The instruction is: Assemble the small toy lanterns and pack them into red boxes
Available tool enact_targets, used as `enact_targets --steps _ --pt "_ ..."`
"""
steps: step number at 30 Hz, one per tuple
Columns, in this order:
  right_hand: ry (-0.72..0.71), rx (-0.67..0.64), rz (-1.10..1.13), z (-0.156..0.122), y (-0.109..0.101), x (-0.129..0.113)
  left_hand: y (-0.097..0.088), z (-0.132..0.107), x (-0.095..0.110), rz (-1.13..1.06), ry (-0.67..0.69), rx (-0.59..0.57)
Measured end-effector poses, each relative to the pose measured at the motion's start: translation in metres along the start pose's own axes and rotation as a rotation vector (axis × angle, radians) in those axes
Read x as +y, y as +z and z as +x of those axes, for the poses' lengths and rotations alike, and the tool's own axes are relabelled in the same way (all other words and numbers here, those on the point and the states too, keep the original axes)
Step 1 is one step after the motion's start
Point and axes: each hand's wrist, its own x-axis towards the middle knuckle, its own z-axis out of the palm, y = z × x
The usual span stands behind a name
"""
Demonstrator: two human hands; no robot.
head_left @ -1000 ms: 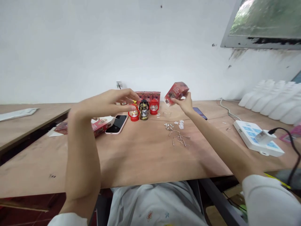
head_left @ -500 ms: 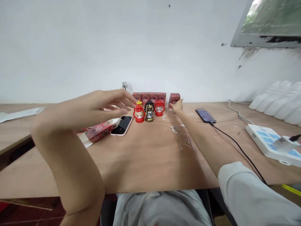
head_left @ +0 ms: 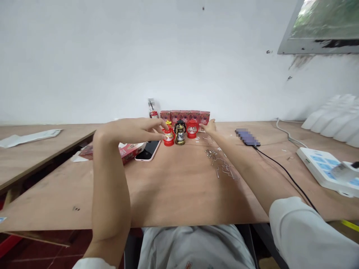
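Three small toy lanterns stand in a row at the back of the wooden table (head_left: 174, 186): a red one (head_left: 168, 136), a black and gold one (head_left: 180, 133), and another red one (head_left: 192, 129). Behind them runs a row of several small red boxes (head_left: 185, 115). My left hand (head_left: 134, 130) reaches forward, fingers stretched out, its fingertips at the left red lantern. My right hand (head_left: 209, 127) lies near the rightmost red box (head_left: 204, 117), its fingers pointing at the box and holding nothing.
A phone (head_left: 148, 151) and a flattened red carton (head_left: 127, 151) lie left of the lanterns. Small metal parts and wire pieces (head_left: 221, 166) are scattered at centre right. A dark phone (head_left: 247, 136) with a cable, a white power strip (head_left: 325, 168) and white bottles (head_left: 333, 117) sit on the right.
My right hand carried a red box from the air down to the right end of the box row and let it go. My left hand dropped toward the left red lantern.
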Motion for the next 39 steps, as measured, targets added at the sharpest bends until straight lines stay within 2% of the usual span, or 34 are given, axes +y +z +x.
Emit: enact_targets --steps 2,3,5,6,7,9,11,13,15,17,22,25,27,30,32,35,37,39 --pt "-0.008 -0.020 -0.004 -0.004 0.000 -0.003 -0.011 0.005 0.007 -0.022 0.022 -0.222" --pt "-0.012 -0.010 -0.012 -0.007 0.000 -0.005 -0.015 0.008 0.010 -0.030 0.030 -0.295" --pt "-0.060 0.071 -0.033 -0.018 -0.002 -0.011 -0.019 0.013 0.015 -0.022 0.028 -0.344" --pt "-0.130 0.141 -0.048 -0.025 -0.004 -0.016 -0.019 0.014 0.016 -0.015 0.016 -0.351" --pt "-0.240 0.208 -0.064 -0.033 -0.006 -0.021 -0.018 0.016 0.017 -0.011 -0.002 -0.358" --pt "-0.556 0.232 -0.103 -0.048 -0.011 -0.034 -0.015 0.018 0.018 -0.014 -0.056 -0.375" --pt "-0.897 0.125 -0.178 -0.063 -0.015 -0.050 -0.013 0.018 0.020 -0.020 -0.104 -0.403" --pt "-1.166 0.009 -0.301 -0.074 -0.018 -0.064 -0.012 0.019 0.022 -0.016 -0.128 -0.423" --pt "-1.350 -0.068 -0.452 -0.081 -0.017 -0.076 -0.012 0.019 0.025 -0.012 -0.127 -0.448" --pt "-1.425 -0.100 -0.566 -0.084 -0.014 -0.083 -0.012 0.019 0.029 -0.006 -0.115 -0.481" --pt "-1.382 -0.152 -0.596 -0.088 -0.005 -0.089 -0.013 0.017 0.050 0.014 -0.029 -0.557" --pt "-1.389 -0.183 -0.567 -0.089 -0.009 -0.091 -0.007 0.017 0.065 0.034 0.053 -0.582" --pt "-1.397 -0.195 -0.572 -0.085 -0.019 -0.093 0.006 0.020 0.076 0.026 0.114 -0.619" --pt "-1.333 -0.128 -0.509 -0.068 -0.047 -0.092 0.042 0.027 0.090 -0.018 0.234 -0.682" --pt "-1.169 0.001 -0.330 -0.056 -0.070 -0.089 0.073 0.034 0.098 0.008 0.274 -0.665" --pt "-0.761 0.171 0.166 -0.052 -0.097 -0.074 0.120 0.046 0.102 0.129 0.230 -0.595" --pt "-0.527 0.136 0.561 -0.063 -0.105 -0.059 0.148 0.053 0.099 0.115 0.183 -0.487" --pt "-0.373 -0.064 0.883 -0.082 -0.105 -0.040 0.172 0.058 0.093 0.110 0.177 -0.344"
